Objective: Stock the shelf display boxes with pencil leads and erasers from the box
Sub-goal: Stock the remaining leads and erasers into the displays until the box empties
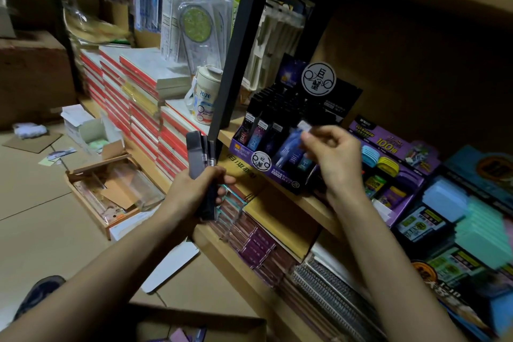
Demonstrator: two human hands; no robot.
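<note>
1. The left hand [194, 189] clenches a bundle of lead cases [200, 155] upright, likely as a reserve supply near the shelf [280, 194].
2. The right hand [333, 158] pinches one case [304, 128] by its end above the display box [277, 144], apparently to drop it into a slot.
3. The supply box [200, 325] sits below, within reach.

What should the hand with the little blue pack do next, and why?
Probably lower the pencil lead case pinched in the right hand into the front row of the display box just below it. The left hand holds more cases waiting their turn.
</note>
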